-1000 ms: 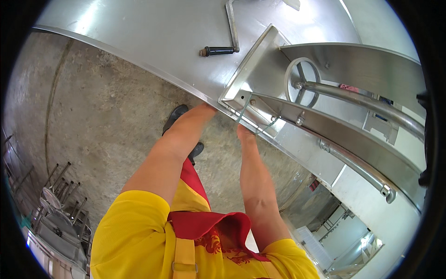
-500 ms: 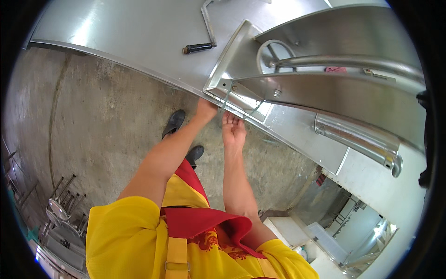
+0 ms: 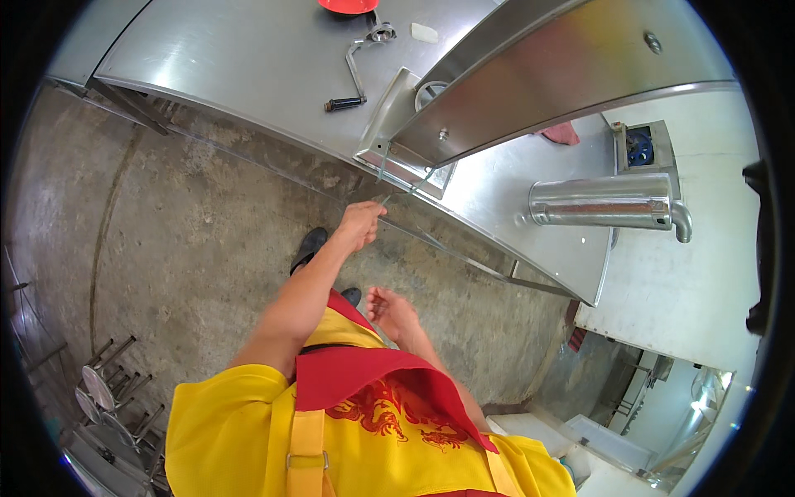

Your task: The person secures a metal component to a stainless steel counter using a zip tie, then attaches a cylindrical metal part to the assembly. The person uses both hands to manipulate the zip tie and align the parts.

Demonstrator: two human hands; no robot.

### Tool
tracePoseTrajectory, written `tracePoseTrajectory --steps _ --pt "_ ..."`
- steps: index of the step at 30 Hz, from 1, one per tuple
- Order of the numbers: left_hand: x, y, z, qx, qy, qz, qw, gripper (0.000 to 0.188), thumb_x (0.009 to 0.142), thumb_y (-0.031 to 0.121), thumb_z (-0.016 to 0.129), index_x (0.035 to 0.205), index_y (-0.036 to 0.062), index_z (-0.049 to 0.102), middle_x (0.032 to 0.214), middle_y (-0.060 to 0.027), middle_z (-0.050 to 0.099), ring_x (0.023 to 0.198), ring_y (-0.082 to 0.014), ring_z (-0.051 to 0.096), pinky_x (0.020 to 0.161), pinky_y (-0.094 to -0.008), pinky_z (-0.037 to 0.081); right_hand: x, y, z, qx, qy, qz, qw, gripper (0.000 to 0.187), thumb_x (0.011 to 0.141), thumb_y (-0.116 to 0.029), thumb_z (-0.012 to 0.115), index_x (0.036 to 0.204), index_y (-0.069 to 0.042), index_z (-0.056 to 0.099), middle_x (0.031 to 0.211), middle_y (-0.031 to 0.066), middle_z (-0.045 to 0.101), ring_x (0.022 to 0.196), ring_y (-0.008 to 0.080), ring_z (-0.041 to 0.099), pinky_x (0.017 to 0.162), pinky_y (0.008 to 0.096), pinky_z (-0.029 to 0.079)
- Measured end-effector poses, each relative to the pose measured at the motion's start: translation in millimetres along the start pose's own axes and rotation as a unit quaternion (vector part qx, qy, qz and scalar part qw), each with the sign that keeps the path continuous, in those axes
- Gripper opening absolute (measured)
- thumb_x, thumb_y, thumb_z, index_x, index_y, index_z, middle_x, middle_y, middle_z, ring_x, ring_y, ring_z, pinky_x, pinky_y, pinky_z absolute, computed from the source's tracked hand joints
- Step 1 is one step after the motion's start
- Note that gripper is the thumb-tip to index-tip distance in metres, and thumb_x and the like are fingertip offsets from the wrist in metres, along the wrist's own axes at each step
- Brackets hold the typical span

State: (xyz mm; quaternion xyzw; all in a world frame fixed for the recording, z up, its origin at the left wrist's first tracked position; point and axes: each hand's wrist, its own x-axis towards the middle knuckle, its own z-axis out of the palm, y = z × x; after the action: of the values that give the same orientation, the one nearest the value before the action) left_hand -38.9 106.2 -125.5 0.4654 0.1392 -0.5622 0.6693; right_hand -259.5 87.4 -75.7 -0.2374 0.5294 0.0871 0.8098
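Note:
My left hand [image 3: 362,226] is closed in a pinch just off the near edge of the steel table [image 3: 240,74]. Between its fingertips is the end of a thin pale-green cord [image 3: 421,181], which runs up to the base of a tall stainless-steel machine [image 3: 497,108]. A second strand of that cord hangs from the base over the table edge. Lower down, close to my apron, my right hand [image 3: 393,313] hovers over the floor with fingers loosely curled, touching nothing. On the table left of the machine lies a crank [image 3: 356,74] with a black grip.
A shiny metal cylinder [image 3: 600,203] with a bent spout lies right of the machine, near a red cloth [image 3: 561,133]. At the far edge sits a red bowl [image 3: 348,7]. Metal stools [image 3: 103,389] stand at lower left, and a rail runs below the table edge.
Both hands have come back from the table edge toward me, the right one farther. The left now draws the cord out from the machine's base. My view has shifted.

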Motion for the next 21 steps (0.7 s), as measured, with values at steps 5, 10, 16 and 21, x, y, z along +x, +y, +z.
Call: tracePoseTrajectory --steps 5,10,16,21 --pt "-48 -25 11 0.275 0.078 0.223 0.932 0.024 0.100 0.022 0.057 0.099 0.0001 0.068 0.066 -0.0005 0.053 0.056 -0.0108 0.045 0.049 -0.0310 0.036 41 -76 21 -0.163 0.016 -0.276 0.947 0.027 0.102 -0.029 0.057 0.100 -0.003 0.063 0.085 0.0074 0.064 0.070 0.0181 0.062 0.063 0.0318 0.052" --pt "-135 -17 6 0.416 0.086 0.257 0.868 0.030 0.097 0.026 0.058 0.095 -0.0011 0.069 0.076 -0.0097 0.064 0.070 -0.0171 0.059 0.065 -0.0339 0.046 57 -133 84 0.117 -0.030 -0.082 0.989 0.024 0.105 -0.022 0.052 0.103 0.001 0.059 0.080 0.0060 0.061 0.069 0.0176 0.062 0.066 0.0328 0.055" --pt "-252 -27 -57 0.417 0.064 0.154 0.893 0.026 0.099 0.026 0.060 0.099 0.0019 0.072 0.073 -0.0017 0.061 0.069 -0.0087 0.056 0.061 -0.0273 0.045 34 -183 74 0.035 -0.071 -0.132 0.988 0.010 0.100 -0.009 0.050 0.101 -0.002 0.057 0.064 -0.0020 0.045 0.047 0.0068 0.033 0.042 0.0243 0.023" --pt "-246 -68 -218 0.341 0.121 0.065 0.930 0.028 0.100 0.031 0.062 0.096 0.0048 0.073 0.072 0.0003 0.062 0.070 -0.0088 0.056 0.063 -0.0276 0.046 66 -266 21 0.110 -0.004 -0.082 0.991 0.007 0.098 -0.007 0.052 0.093 -0.002 0.055 0.059 -0.0056 0.038 0.044 0.0057 0.028 0.040 0.0241 0.020"
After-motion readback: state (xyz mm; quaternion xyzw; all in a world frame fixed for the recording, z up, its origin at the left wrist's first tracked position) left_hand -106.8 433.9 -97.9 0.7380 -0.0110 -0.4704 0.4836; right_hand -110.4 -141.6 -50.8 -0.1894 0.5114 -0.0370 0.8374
